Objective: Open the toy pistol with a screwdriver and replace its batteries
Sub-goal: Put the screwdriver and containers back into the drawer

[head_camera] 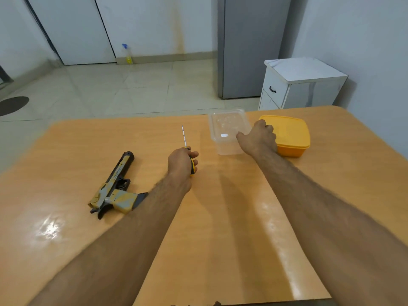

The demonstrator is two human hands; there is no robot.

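Observation:
The toy pistol, yellow, grey and black, lies on its side on the wooden table, at the left, muzzle pointing away. My left hand grips the yellow-and-black handle of the screwdriver; its thin shaft points away from me, just right of the pistol. My right hand reaches to the far right, curled at the right wall of the clear container, thumb at its near rim. Its fingertips are hidden between that container and the yellow box. No batteries are visible.
The yellow lidded box stands right beside the clear container near the table's far edge. Beyond the table are a tiled floor, a white cabinet, a grey fridge and a spray bottle by the wall.

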